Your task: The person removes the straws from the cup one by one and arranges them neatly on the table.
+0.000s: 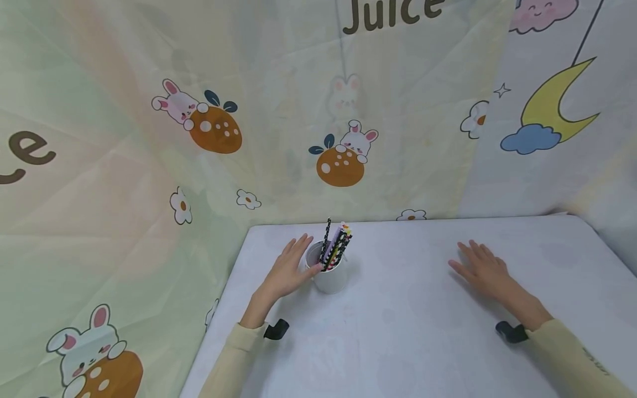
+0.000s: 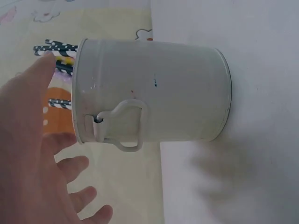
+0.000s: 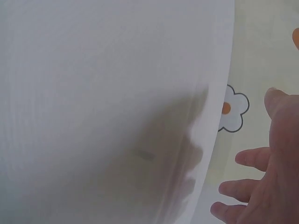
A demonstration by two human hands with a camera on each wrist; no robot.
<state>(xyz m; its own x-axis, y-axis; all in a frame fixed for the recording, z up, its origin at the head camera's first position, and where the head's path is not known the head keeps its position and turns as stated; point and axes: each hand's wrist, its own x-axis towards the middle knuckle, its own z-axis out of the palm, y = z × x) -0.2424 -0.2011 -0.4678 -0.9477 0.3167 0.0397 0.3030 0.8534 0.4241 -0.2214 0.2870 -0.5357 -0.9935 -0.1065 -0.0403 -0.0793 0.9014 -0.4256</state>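
Observation:
A white metal bucket [image 1: 330, 282] stands upright on the left half of the table, holding a bundle of thin patterned straws [image 1: 337, 247], some black with white dots. My left hand [image 1: 286, 273] is beside the bucket's rim with its fingers spread and thumb apart, level with the top. In the left wrist view the bucket's side shows a small folded loop handle [image 2: 143, 123], and the thumb overlaps the straws' ends. My right hand [image 1: 485, 271] hovers over the right part of the table, fingers spread, holding nothing; its shadow falls on the cloth.
A white-covered table [image 1: 408, 331] spans the front, its back edge against a printed curtain [image 1: 278, 110] with rabbits, flowers and a moon. Another stretch of curtain hangs along the left side. Each wrist carries a small black camera mount [image 1: 276, 330].

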